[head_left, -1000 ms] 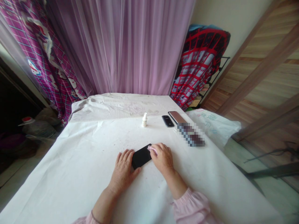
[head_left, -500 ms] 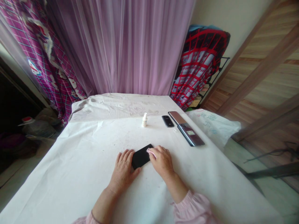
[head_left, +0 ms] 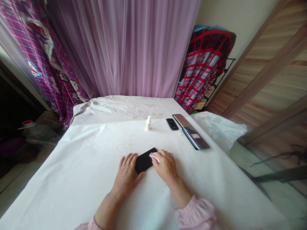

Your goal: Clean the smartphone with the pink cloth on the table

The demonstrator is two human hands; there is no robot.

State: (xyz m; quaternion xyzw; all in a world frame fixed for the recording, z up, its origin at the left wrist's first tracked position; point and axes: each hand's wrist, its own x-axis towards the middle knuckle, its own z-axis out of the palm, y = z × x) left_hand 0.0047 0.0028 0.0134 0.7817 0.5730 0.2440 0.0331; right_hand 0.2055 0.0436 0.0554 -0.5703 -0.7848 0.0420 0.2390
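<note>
A black phone (head_left: 144,160) is laid flat on the white-covered table (head_left: 79,179), directly in front of the person, and is set at a slant with its dark face turned up. Its left end is steadied by the left hand (head_left: 127,171), which is spread palm down, the phone's corner being framed between forefinger and thumb. A folded pink cloth (head_left: 154,157) is pinched between the thumb and fingers of the right hand (head_left: 165,163) and is held at the phone's right end; whether the face is pressed by it cannot be told.

Farther back, a small white bottle (head_left: 148,123) is stood upright. To its right, a small black phone (head_left: 172,124) is placed just beside a rose-coloured phone (head_left: 181,120), and nearer the person a glossy dark phone (head_left: 196,138) with a pale label is seen. The table is backed by a purple curtain (head_left: 134,48).
</note>
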